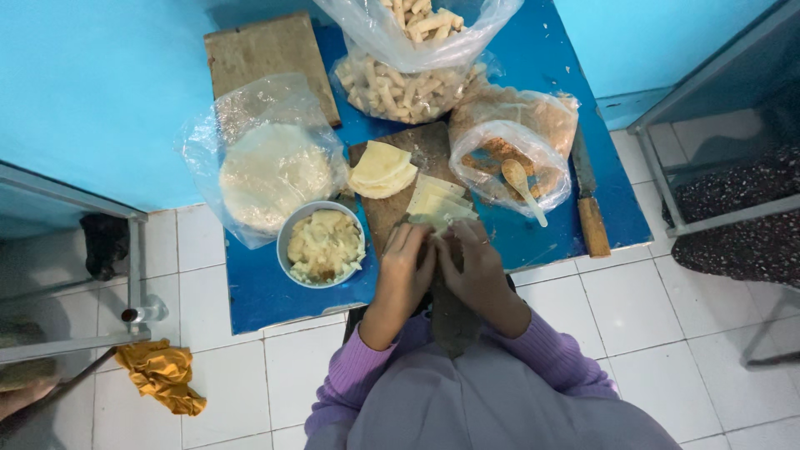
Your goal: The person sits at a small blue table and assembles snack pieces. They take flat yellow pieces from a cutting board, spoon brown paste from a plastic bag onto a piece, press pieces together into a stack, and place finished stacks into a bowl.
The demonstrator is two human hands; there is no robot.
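**Thin wrapper could tear or spill**

Left hand and right hand are both curled shut around a pale, thin square pastry wrapper, held over the brown wooden board. Pinched too hard, it may split. The round metal bowl of pale filling, at nine o'clock, could get nudged.

Beyond the fingers, four clear plastic bags sit on the blue board. The bag of round flat wrappers lies up and left of the grip. The bag of brown crumbs, with a spoon in it, lies just right. Two bags of pale rolled sticks, one lower and one upper, stand farthest off.
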